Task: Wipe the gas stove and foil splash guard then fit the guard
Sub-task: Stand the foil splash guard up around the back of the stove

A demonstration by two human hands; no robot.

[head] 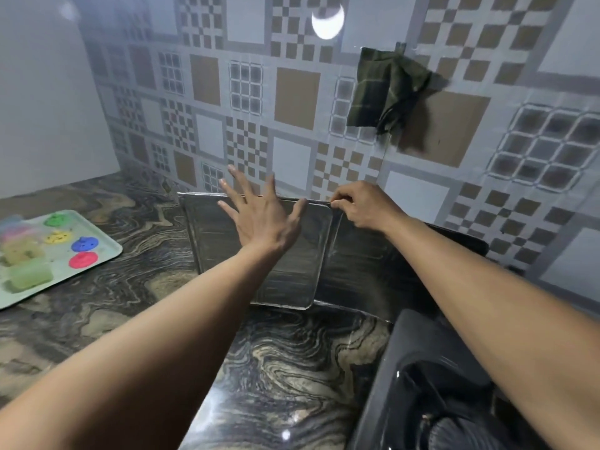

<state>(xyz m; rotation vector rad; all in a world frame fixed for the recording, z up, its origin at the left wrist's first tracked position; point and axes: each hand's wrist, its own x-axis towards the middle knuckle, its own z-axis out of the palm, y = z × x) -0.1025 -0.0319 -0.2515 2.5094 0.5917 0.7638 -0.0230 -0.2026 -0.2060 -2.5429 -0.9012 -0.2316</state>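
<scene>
Stove point(422, 384) nearest; left hand point(259, 219) spread flat, right hand point(360, 206) pinching foil guard point(285, 274).

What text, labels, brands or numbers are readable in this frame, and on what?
None readable.
Foil splash guard: bare reflective surface, no print.
Gas stove: no brand or markings visible.
Tray with coloured pieces: shapes only, too blurred to show any lettering.
Wall tiles: checker patterns only, no words.
Dark cloth on the wall: no label seen.
</scene>
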